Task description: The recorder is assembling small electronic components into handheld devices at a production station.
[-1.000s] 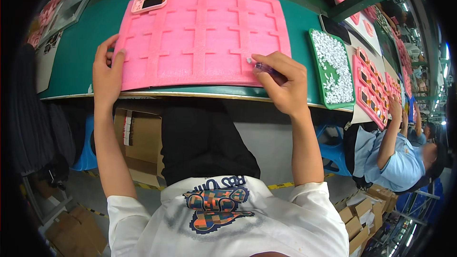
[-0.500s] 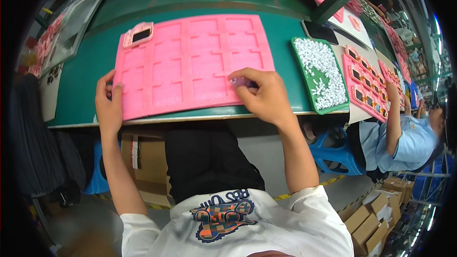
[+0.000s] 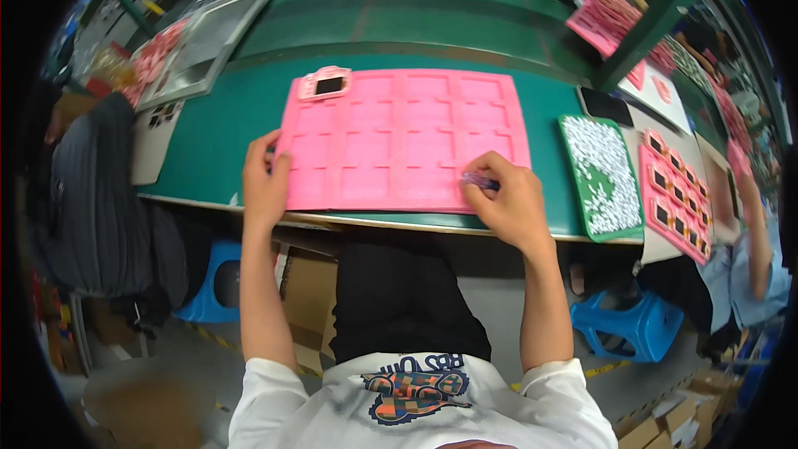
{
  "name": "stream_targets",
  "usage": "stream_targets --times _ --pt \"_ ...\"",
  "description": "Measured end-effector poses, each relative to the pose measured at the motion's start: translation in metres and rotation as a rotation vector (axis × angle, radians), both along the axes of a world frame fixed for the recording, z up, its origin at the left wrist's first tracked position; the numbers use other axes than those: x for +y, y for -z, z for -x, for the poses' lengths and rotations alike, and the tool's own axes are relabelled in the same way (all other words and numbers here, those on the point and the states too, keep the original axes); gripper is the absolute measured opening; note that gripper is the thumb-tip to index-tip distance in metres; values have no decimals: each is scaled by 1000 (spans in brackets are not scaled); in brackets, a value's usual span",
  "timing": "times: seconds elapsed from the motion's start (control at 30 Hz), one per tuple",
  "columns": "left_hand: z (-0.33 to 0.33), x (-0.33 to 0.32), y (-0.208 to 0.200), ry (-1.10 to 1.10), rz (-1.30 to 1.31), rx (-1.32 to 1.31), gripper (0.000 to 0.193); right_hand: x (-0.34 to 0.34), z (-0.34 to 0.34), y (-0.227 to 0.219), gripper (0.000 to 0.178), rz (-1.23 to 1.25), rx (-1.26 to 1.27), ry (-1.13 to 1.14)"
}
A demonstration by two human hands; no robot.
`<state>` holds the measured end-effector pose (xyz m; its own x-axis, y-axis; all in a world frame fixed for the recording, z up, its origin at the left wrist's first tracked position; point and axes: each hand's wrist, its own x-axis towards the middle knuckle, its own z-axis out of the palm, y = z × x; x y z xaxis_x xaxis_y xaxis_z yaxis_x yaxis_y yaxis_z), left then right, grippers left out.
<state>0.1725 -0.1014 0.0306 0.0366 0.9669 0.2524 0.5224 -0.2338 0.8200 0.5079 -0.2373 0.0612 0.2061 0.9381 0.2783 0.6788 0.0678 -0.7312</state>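
A pink foam tray (image 3: 367, 150) with rows of square recesses lies flat on the green table. One pink-framed piece with a dark screen (image 3: 331, 86) rests at its far left corner. My left hand (image 3: 264, 183) grips the tray's left edge, thumb at the rim and the other fingers bent; a small dark patch shows between them, too unclear to name. Over the tray's near right corner, my right hand (image 3: 514, 201) is closed on a small purple tool (image 3: 480, 181) with a clear-looking tip. Most of that tool is hidden in the fingers.
To the right stands a green tray of small white parts (image 3: 613, 214), with a black phone-like slab (image 3: 605, 106) behind it. Further right, a pink tray (image 3: 665, 168) holds several screen pieces near a co-worker's arm (image 3: 752, 224). A green post (image 3: 657, 21) rises there.
The whole view has shifted, so the table and both hands appear further right and lower. The foam tray looks squarer to me. Both hands keep their places on or over the tray.
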Motion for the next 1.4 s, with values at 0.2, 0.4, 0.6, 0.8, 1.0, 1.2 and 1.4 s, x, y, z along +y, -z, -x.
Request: stream_targets --times 0.2,0.4,0.6,0.8,1.0,1.2,1.4 --pt "1 0 6 -2 -51 34 39 0 9 -1 11 40 15 35" --pt "0 -1 2 -6 -64 62 38 2 13 2 13 35 -73 87" --pt "2 1 5 4 -74 58 38 4 18 2 18 36 -174 148" --pt "2 1 5 -4 -64 58 37 2 17 1 18 -2 -155 104" --pt "2 0 5 -10 -73 62 37 1 16 5 18 -23 -127 120" --pt "4 0 5 -24 -67 77 38 4 19 7 18 -26 -177 143" --pt "3 2 9 -12 -85 62 37 3 20 6 17 -20 -186 151"
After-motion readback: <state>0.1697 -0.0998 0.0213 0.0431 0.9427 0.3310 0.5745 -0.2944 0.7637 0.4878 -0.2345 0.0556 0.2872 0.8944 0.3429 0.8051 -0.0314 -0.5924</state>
